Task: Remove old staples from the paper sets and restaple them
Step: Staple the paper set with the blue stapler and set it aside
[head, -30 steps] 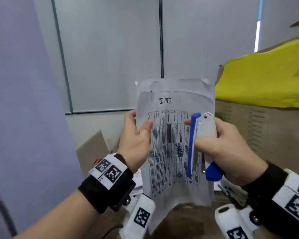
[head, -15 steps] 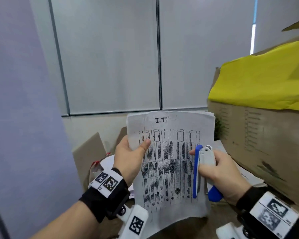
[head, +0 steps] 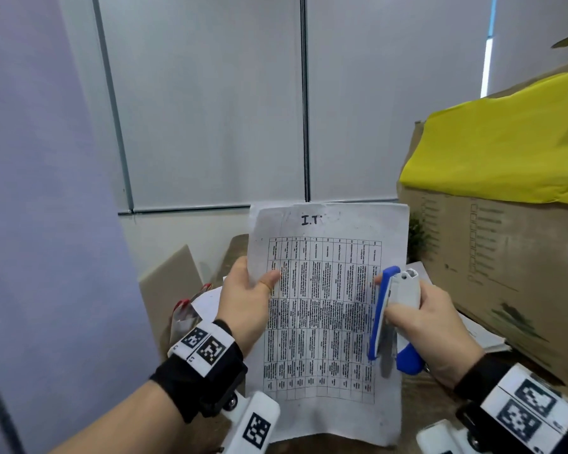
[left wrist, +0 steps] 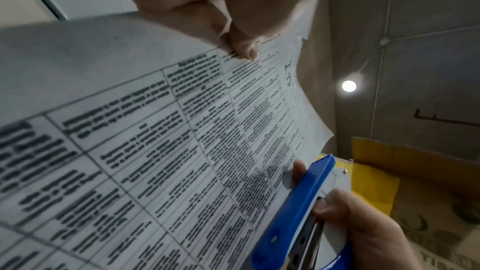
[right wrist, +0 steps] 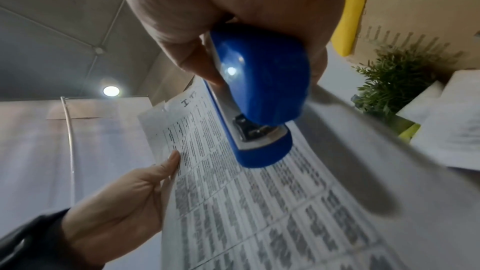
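Cardboard box (head: 492, 257) on my right, top covered by yellow sheet (head: 505, 152); I can't tell what's inside. Small green plant (head: 418, 237) tucked against its near corner, loose sheets (head: 473, 329) lying at its base.

Paper set (head: 328, 322) is held up in front of me, roughly upright, printed table facing me, "I.T" handwritten at the top. Lower edge curls toward me.

Left hand (head: 246, 299): grip pinching the left edge of the paper set, thumb on the front over the table's first column, fingers behind. Left wrist view confirms thumb tip pressed on the page.

Right hand (head: 430, 326): grip wrapped round the blue and white stapler (head: 392, 319), fingers curled on its body. Stapler stands nose-up along the right edge of the paper set, blue base lying against the front of the page. One fingertip touches the paper just beside the blue nose. Right wrist view shows the stapler's rear hinge end, metal parts visible between base and top. Can't tell whether any sheet sits inside the stapler mouth.

Behind: white blinds (head: 210, 103), purple-grey panel (head: 40, 191) on the left, beige board (head: 169, 283) leaning below the window. More papers (head: 207, 303) on the table (head: 417, 398) behind the left hand, something red-edged (head: 186, 306) next to them, too blurred to identify.
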The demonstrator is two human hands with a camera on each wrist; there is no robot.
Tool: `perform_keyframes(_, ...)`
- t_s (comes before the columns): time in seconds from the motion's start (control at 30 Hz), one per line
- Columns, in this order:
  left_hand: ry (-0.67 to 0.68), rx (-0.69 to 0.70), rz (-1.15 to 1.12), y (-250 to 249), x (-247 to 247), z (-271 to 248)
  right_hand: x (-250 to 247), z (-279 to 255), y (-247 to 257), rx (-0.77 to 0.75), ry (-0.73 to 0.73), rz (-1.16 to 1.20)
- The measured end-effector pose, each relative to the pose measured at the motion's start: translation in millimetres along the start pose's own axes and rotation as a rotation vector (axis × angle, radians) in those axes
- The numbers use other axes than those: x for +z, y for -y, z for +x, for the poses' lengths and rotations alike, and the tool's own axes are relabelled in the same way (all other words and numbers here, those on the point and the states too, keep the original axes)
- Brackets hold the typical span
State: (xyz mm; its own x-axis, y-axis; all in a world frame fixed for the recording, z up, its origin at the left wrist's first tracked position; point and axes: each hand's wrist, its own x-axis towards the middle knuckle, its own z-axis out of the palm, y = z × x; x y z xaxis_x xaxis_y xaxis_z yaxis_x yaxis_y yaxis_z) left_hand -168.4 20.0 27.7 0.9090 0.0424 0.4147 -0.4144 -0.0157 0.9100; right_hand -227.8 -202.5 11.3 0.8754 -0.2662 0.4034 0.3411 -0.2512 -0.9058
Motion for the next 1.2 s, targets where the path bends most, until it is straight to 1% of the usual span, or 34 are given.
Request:
perform_keyframes(0.1, -0.02, -0.011, -0.021, -2, -5, 7, -9, 15, 16, -0.074, -0.087, 0.056)
perform_keyframes(0.23, -0.024, -0.034, -0.032, 0, -15, 11, -37, 47, 58, -0.306, -0.385, 0.179)
perform_keyframes(0.3, -0.025, -0.05, -0.042, 1, -17, 11, -44, 56, 69, -0.386, -0.438, 0.25)
perform_keyframes(0.33, -0.025, -0.055, -0.048, 2, -16, 10, -45, 58, 72, -0.414, -0.444, 0.259)
perform_keyframes(0.43, 0.001, -0.054, -0.06, 5, -9, 8, -36, 51, 81, -0.524, -0.411, 0.181)
perform_keyframes(0.53, 0.059, -0.016, -0.05, 7, 2, 2, -19, 44, 101, -0.659, -0.397, 0.226)
perform_keyframes(0.6, 0.089, -0.001, -0.044, 6, 8, -2, -7, 46, 113, -0.663, -0.4, 0.297)
perform_keyframes(0.67, 0.124, 0.006, -0.051, 2, 12, -5, 7, 51, 120, -0.643, -0.36, 0.305)
perform_keyframes(0.77, 0.15, 0.019, -0.065, -1, 15, -6, 26, 54, 121, -0.678, -0.242, 0.13)
perform_keyframes(0.83, 0.156, 0.026, -0.073, -3, 14, -8, 32, 54, 120, -0.688, -0.192, 0.037)
perform_keyframes(0.9, 0.16, 0.042, -0.081, -4, 8, -8, 30, 55, 118, -0.697, -0.217, 0.009)
perform_keyframes(1.03, 0.186, 0.038, -0.105, -5, -3, -5, 18, 63, 111, -0.68, -0.363, 0.047)
perform_keyframes(1.07, 0.195, 0.038, -0.099, -5, -2, -4, 17, 65, 108, -0.672, -0.368, 0.048)
perform_keyframes(1.13, 0.207, 0.036, -0.099, -5, 3, -5, 18, 67, 106, -0.668, -0.332, 0.009)
perform_keyframes(1.2, 0.213, 0.034, -0.112, -6, 11, -7, 24, 65, 107, -0.703, -0.286, -0.075)
